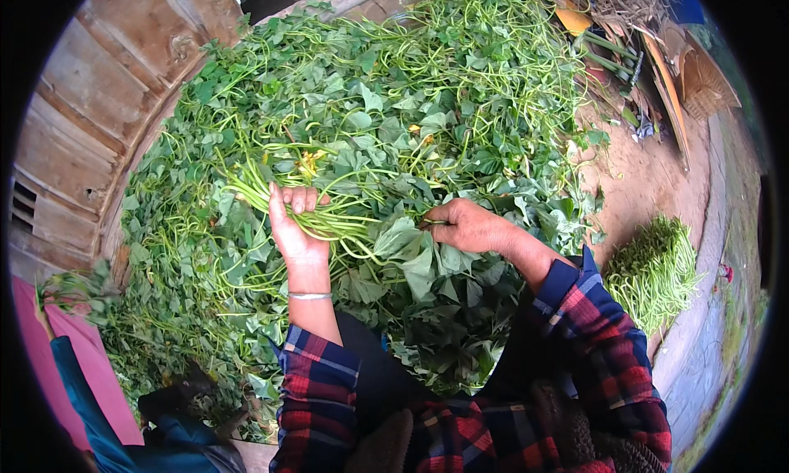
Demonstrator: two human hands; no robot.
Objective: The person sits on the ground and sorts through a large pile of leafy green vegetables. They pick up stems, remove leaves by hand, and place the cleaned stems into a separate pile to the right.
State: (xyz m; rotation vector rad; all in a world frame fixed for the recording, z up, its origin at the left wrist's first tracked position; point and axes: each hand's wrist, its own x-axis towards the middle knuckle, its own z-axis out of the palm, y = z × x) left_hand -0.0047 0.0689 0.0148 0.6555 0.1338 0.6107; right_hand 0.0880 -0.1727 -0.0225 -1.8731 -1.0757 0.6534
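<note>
My left hand, with a silver bangle at the wrist, is closed around a bunch of long green leaf stalks. The cut ends point to the upper left and the broad leaves hang to the right. At those leaves, my right hand pinches something thin, probably a stalk, between thumb and fingers; the fingertips are partly hidden. Beneath both hands spreads a large heap of leafy green vines. More dark leaves lie between my legs.
At the right stands a neat stack of bundled stalks. Beyond it are a woven basket and cut green poles. A wooden plank wall borders the heap. At lower left, a co-worker's sleeved arm holds up some greens.
</note>
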